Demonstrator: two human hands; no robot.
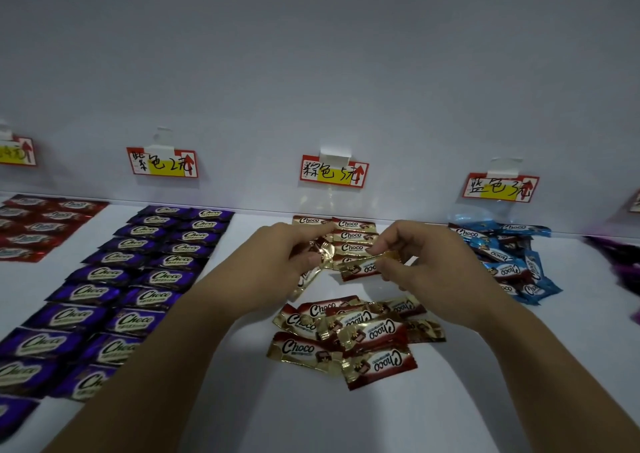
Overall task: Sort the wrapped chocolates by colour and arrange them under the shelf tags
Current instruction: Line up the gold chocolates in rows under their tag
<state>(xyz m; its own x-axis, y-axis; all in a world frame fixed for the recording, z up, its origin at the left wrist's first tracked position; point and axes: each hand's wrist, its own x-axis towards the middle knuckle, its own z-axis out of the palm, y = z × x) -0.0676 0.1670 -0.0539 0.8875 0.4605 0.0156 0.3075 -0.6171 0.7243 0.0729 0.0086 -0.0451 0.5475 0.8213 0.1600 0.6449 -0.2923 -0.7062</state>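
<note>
Wrapped chocolates (346, 338) in gold and brown lie in a loose overlapping heap on the white shelf (242, 400), well below the middle tag (334, 172) and nearer the camera. Directly under the middle tag, a short column of gold chocolates (351, 236) sits face up, stacked edge to edge against the back wall.

The right hand (415, 262), below and right of the middle tag, pinches one gold chocolate (363, 267) by its right end between thumb and fingertips. This piece is roughly level, printed side up with the lettering inverted, at the lower end of the column.

The left hand (284, 255), below and left of the middle tag, has its fingers curled round a crumpled gold piece (313, 248). How many pieces it grips cannot be determined.

Left of the middle tag, purple chocolates (138, 279) are laid in two orderly columns under the purple tag (162, 163). Further left, red chocolates (38, 224) lie in rows.

Right of the middle tag, blue chocolates (512, 258) lie in an unsorted heap beneath the blue tag (500, 187).
</note>
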